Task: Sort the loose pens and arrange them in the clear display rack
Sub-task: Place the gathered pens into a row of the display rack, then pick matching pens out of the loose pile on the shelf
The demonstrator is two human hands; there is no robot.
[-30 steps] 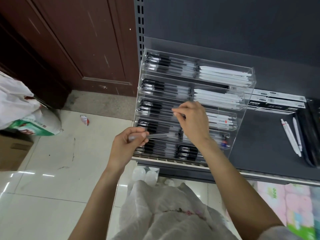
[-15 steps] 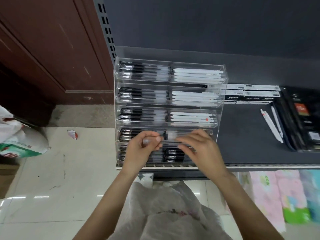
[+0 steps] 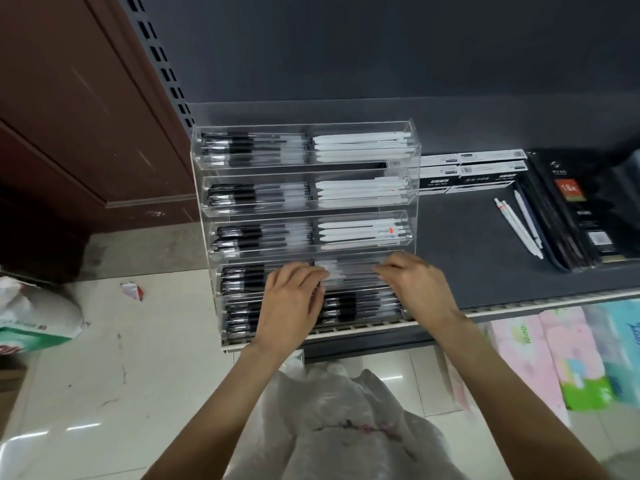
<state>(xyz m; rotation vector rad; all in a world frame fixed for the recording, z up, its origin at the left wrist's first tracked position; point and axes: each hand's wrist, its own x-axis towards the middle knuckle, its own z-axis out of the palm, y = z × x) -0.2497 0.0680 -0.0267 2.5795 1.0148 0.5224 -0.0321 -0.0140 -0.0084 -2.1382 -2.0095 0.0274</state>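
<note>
Both hands (image 3: 294, 306) hold one clear pen (image 3: 349, 271) crosswise, level.

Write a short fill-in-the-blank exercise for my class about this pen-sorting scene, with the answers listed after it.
1. The clear display rack has ___ tiers.
2. In the top tier, the white pens fill the ___ half.
3. Both the left hand and the right hand are at the ___ tier from the top.
4. The loose white pens lie on the shelf to the ___ of the rack.

Answers: five; right; fourth; right
</note>
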